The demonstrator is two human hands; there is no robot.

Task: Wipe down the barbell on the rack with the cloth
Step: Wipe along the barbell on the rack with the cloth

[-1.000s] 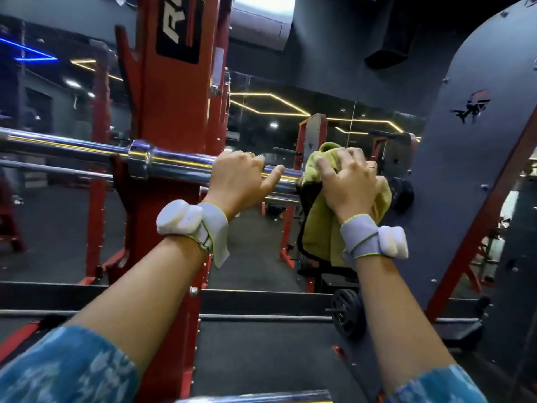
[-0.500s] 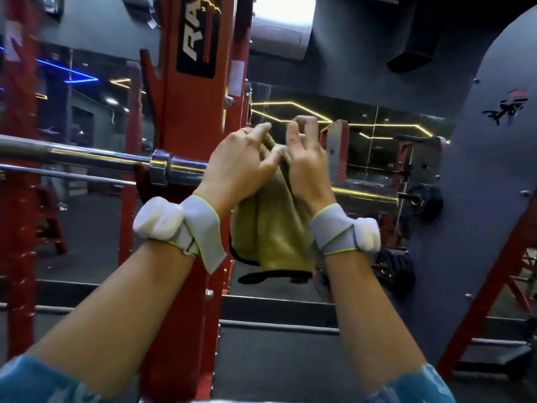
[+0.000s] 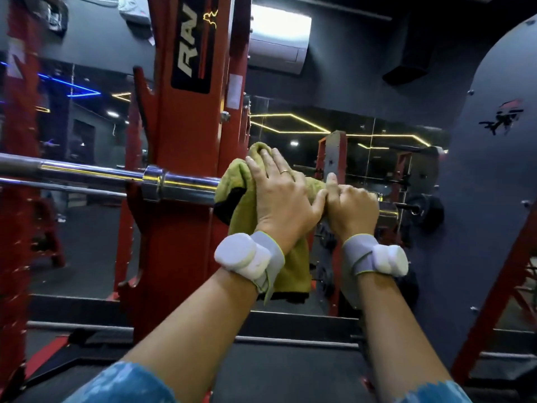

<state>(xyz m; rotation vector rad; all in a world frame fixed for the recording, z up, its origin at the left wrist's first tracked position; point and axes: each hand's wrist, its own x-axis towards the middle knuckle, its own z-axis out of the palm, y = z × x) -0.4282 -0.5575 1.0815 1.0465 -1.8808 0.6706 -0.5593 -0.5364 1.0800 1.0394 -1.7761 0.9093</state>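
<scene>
The chrome barbell [image 3: 96,171] lies across the red rack, its thick sleeve [image 3: 186,189] sticking out to the right of the upright. An olive-green cloth [image 3: 235,181] is draped over the sleeve and hangs down below it. My left hand [image 3: 279,199] lies on top of the cloth with its fingers stretched over the bar, pressing the cloth down. Right beside it, thumb to thumb, my right hand [image 3: 353,209] curls round the cloth-covered sleeve, with its index finger raised. The sleeve under both hands is hidden, and only its end [image 3: 388,213] shows.
The red rack upright [image 3: 189,117] stands just left of my hands. A thinner steel bar [image 3: 58,189] runs below the barbell. Behind is a mirror wall. A black weight plate [image 3: 427,209] and a dark grey panel [image 3: 494,213] are at the right.
My left hand left the bare bar and joined my right on the cloth. Both hands lifted the cloth, then laid it over the sleeve. My view shifted left.
</scene>
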